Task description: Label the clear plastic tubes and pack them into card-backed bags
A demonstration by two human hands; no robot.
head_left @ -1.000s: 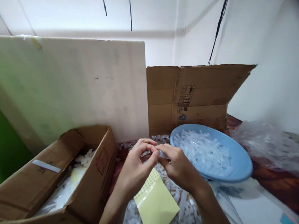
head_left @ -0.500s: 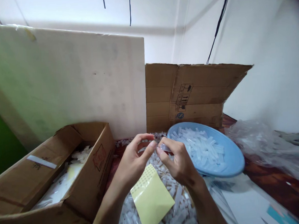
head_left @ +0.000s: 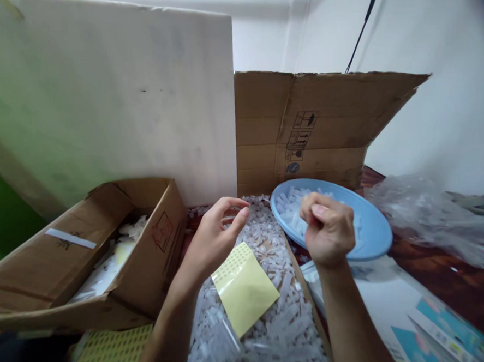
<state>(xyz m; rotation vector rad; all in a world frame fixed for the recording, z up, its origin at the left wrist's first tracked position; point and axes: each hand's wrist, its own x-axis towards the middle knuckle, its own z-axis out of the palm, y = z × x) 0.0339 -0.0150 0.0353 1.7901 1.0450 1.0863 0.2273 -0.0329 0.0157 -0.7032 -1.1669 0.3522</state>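
Note:
My left hand [head_left: 218, 234] hovers above the yellow sticker sheet [head_left: 249, 292], its fingers curved and the tips of thumb and forefinger nearly together. Anything between those tips is too small to make out. My right hand [head_left: 329, 230] is closed in a fist in front of the blue basin [head_left: 377, 244]; its contents are hidden. Translucent plastic strips [head_left: 290, 202] fill part of the basin. Under the sticker sheet spreads a thick layer of small whitish plastic pieces [head_left: 265, 228].
On the left stands an open cardboard box [head_left: 148, 263] with white pieces inside. A white board [head_left: 139, 111] and a cardboard sheet [head_left: 324, 121] rise behind. Clear plastic bags [head_left: 428, 213] lie at right. Another yellow dotted sheet [head_left: 109, 355] is at lower left.
My right hand has moved right, away from the left hand, and closed into a fist by the basin. The clear piece seen at its fingers is now out of sight. The view has tilted down.

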